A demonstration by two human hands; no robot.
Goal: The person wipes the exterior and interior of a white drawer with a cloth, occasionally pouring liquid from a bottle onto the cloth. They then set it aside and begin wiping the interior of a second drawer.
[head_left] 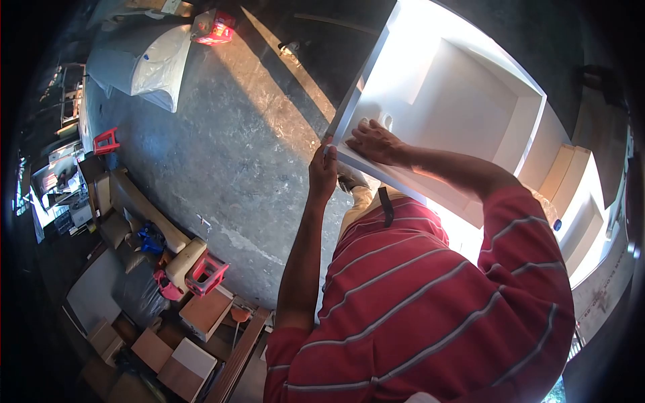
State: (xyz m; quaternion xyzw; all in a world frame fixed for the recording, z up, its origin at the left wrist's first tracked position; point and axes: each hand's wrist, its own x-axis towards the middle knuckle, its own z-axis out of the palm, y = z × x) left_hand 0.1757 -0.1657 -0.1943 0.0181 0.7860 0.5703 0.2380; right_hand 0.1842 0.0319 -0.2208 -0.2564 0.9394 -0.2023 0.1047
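Note:
A large white open-fronted box, like a cabinet body (457, 101), stands tilted in front of me at the upper right. My left hand (324, 170) is closed around its near left corner edge, thumb on the near side. Inside the box, my right hand (377, 142) lies on the white surface close to that same corner, fingers spread. What is under its palm is hidden. Just beyond its fingers is a small white ring-shaped thing (385, 121), perhaps a tape roll; glare blurs it.
A plastic-wrapped white piece (144, 64) and a red package (213, 28) are on the concrete floor ahead. Red stools (206, 273) stand at left, near a beige sofa frame (144, 205) and cardboard boxes (188, 369). Another white box (584, 215) is at right.

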